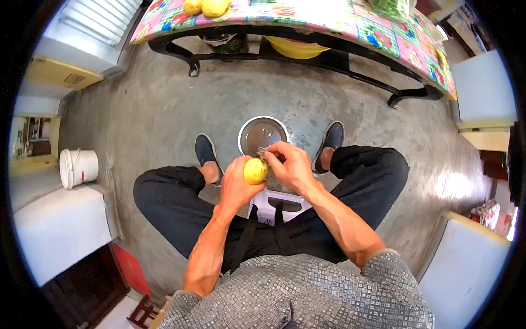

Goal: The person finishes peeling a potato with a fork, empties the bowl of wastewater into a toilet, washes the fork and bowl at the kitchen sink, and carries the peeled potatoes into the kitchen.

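My left hand (236,182) is closed around a round yellow fruit (255,171) with small dark specks, held out over my lap. Just right of it, my right hand (290,167) pinches a small greyish, metallic-looking piece (262,151) between thumb and fingers, close to the top of the fruit. Its exact kind is too small to make out. Beyond both hands, a white-rimmed bucket (241,130) with murky water in it stands on the floor between my feet.
A lilac plastic stool (263,213) is under me. Ahead stands a table with a flowered cloth (307,15), bearing yellow fruits (215,7). Beneath it sits a yellow basin (296,50). A white bucket (82,168) stands at left; white cabinets (485,88) line the right.
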The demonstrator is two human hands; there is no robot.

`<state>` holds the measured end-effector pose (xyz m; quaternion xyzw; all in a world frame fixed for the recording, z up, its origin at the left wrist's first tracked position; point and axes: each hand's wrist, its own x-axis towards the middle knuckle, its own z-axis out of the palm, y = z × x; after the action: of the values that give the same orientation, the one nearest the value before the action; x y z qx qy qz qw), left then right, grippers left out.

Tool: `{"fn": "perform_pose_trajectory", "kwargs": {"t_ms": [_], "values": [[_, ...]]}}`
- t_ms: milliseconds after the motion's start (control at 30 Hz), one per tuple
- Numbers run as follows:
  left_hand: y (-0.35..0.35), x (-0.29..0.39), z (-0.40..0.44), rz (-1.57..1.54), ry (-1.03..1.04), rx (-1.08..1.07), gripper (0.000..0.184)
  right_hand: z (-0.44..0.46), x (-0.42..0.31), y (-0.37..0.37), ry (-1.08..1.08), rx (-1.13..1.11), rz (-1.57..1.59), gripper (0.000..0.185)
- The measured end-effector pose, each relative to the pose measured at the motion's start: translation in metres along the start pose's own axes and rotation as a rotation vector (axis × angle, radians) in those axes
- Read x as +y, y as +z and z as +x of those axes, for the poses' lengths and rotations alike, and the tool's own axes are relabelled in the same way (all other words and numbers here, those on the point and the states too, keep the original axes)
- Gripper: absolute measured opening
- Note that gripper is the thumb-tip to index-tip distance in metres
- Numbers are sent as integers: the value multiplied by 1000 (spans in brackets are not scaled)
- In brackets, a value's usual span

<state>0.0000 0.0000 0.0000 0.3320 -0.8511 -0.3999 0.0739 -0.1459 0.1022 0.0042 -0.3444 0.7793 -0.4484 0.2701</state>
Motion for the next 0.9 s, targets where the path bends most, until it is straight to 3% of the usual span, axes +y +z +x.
{"fn": "perform_pose_trajectory", "kwargs": {"t_ms": [67,100,167,233,333,500,567,700,767,900], "values": [[6,3,-1,27,51,66,53,-8,-3,-3,-165,12,134,15],[46,13,13,-107,85,69,53,-3,13,-36,-154,21,-3,15],[38,11,3,-20,99,37,53,-3,24,-27,-103,50,-202,14],[35,13,5,-31,115,57,53,2,25,-25,-3,74,-172,13],[26,4,5,-21,97,111,52,-6,8,-14,-137,100,74,12],[19,-6,5,92,90,54,57,-4,13,-3,-204,53,-28,12],[12,-4,2,102,97,76,53,6,22,0,-121,160,-180,11],[6,-4,4,97,93,111,49,-10,-5,13,-294,83,-9,10],[7,-1,3,99,85,98,50,-11,3,18,-259,34,-24,10],[5,-1,-1,67,14,85,53,8,26,12,-165,185,-157,13]]}}
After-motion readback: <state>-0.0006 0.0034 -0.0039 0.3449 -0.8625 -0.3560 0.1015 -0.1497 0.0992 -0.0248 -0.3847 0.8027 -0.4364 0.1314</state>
